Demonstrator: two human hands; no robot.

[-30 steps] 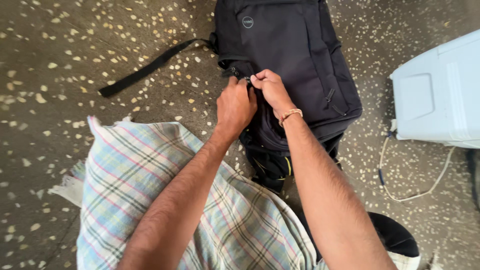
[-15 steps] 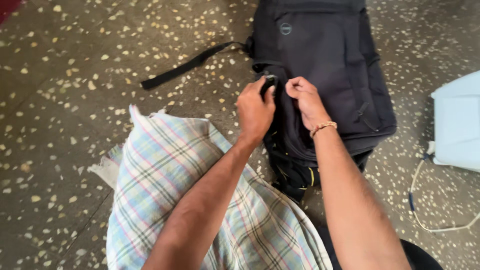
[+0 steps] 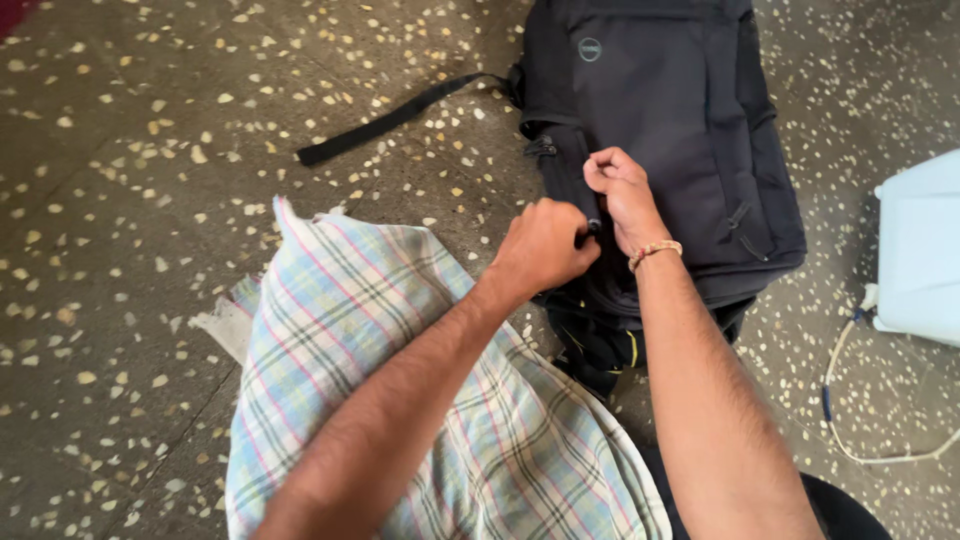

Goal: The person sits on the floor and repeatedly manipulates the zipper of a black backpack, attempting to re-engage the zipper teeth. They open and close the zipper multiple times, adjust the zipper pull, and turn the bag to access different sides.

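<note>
A black backpack (image 3: 660, 130) lies flat on the speckled stone floor. My left hand (image 3: 545, 248) is closed in a fist at the backpack's left side seam, pinching a small zipper pull. My right hand (image 3: 620, 190) presses on the bag's fabric just beside it, fingers curled and holding the edge of the bag; a beaded band circles that wrist. The lower end of the backpack (image 3: 600, 345) gapes, showing dark contents with a yellow trim.
A loose black strap (image 3: 390, 118) trails left from the bag. Checked pastel cloth (image 3: 400, 400) covers my lap below. A white box-shaped appliance (image 3: 920, 250) stands at the right edge with a white cable (image 3: 840, 410) looping on the floor.
My left hand has slid down along the bag's side seam toward me with the zipper pull. The right hand followed slightly. The view shifted, so the bag sits further right.
</note>
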